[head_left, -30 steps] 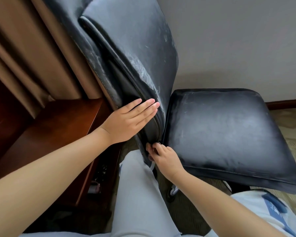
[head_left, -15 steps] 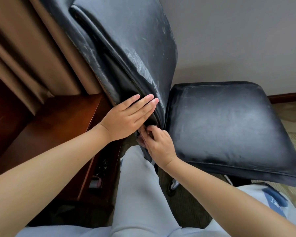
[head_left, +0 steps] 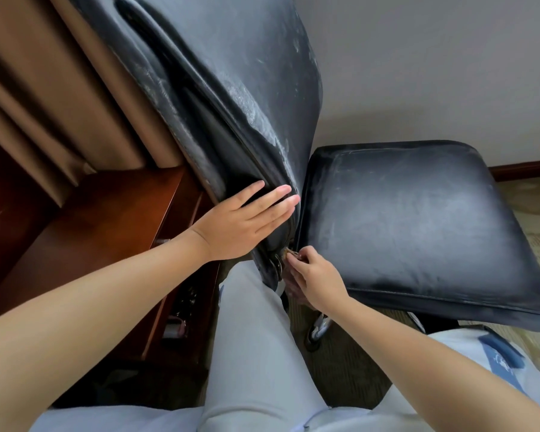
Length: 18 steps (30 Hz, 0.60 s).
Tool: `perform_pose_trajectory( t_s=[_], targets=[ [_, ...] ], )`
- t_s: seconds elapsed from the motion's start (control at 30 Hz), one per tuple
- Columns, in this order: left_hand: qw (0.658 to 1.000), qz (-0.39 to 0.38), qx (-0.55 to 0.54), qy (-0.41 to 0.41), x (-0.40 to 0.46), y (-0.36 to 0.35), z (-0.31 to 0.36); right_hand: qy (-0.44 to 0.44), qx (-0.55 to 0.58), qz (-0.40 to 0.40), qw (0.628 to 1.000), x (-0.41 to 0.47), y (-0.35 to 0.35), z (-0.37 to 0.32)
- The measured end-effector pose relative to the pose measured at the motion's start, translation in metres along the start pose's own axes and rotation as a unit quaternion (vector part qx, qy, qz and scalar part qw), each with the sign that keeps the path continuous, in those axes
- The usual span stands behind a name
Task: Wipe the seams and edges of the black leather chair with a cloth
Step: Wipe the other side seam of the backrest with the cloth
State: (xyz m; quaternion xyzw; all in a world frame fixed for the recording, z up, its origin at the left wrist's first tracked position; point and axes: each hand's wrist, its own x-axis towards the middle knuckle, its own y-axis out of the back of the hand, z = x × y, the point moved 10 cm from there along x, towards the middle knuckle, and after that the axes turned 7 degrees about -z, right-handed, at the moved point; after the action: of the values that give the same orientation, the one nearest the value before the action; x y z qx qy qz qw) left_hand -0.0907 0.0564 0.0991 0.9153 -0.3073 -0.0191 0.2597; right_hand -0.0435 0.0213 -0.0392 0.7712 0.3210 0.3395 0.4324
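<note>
Chair [head_left: 402, 219] blk leather w/ grey scuffs; curtain [head_left: 60, 98] brown; desk [head_left: 106, 232] reddish wood; trousers [head_left: 256, 353] pale grey.

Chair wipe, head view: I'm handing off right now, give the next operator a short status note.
Left hand: flat and open, pressing the chair backrest near its lower edge.
Right hand: fingers pinched at the gap where the backrest meets the seat cushion, on something small and tan; whether it is the cloth cannot be told.
Done: cannot be judged; both leather surfaces show grey dusty smears.
Left: probably the seams and edges of the backrest and seat.
</note>
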Motion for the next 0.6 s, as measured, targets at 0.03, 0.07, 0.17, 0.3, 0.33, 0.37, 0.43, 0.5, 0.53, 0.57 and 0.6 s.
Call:
perform_pose_trajectory(
  t_s=[0.03, 0.07, 0.17, 0.3, 0.33, 0.37, 0.43, 0.5, 0.53, 0.57, 0.6],
  targets=[
    [1.000, 0.001, 0.002, -0.004, 0.001, -0.001, 0.002, 0.008, 0.017, -0.006, 1.000, 0.000, 0.001, 0.000],
    [1.000, 0.002, 0.003, -0.008, 0.002, -0.002, 0.004, 0.004, 0.051, -0.008, 0.999, -0.001, 0.001, 0.003],
    [1.000, 0.003, -0.001, -0.014, 0.004, -0.004, 0.009, -0.037, 0.134, 0.021, 0.990, 0.003, 0.001, 0.007],
    [0.999, -0.011, -0.001, -0.038, 0.007, -0.011, 0.024, -0.069, 0.194, 0.018, 0.978, 0.017, -0.011, 0.000],
    [0.999, -0.012, 0.003, -0.043, 0.008, -0.013, 0.027, -0.066, 0.188, 0.017, 0.980, 0.020, -0.013, -0.001],
    [0.999, -0.011, 0.004, -0.045, 0.008, -0.015, 0.029, -0.061, 0.175, 0.015, 0.983, 0.022, -0.016, -0.001],
    [0.999, -0.009, 0.008, -0.049, 0.007, -0.017, 0.030, -0.051, 0.159, 0.008, 0.986, 0.025, -0.019, -0.001],
    [0.999, -0.005, 0.013, -0.053, 0.007, -0.018, 0.029, -0.054, 0.144, -0.010, 0.988, 0.025, -0.025, 0.004],
    [0.998, -0.004, 0.012, -0.054, 0.007, -0.018, 0.028, -0.065, 0.139, -0.025, 0.988, 0.024, -0.030, 0.008],
    [0.998, -0.003, 0.011, -0.056, 0.007, -0.018, 0.029, -0.078, 0.133, -0.049, 0.987, 0.022, -0.037, 0.012],
    [0.998, -0.005, 0.011, -0.057, 0.007, -0.018, 0.029, -0.091, 0.130, -0.067, 0.985, 0.020, -0.044, 0.015]
  ],
)
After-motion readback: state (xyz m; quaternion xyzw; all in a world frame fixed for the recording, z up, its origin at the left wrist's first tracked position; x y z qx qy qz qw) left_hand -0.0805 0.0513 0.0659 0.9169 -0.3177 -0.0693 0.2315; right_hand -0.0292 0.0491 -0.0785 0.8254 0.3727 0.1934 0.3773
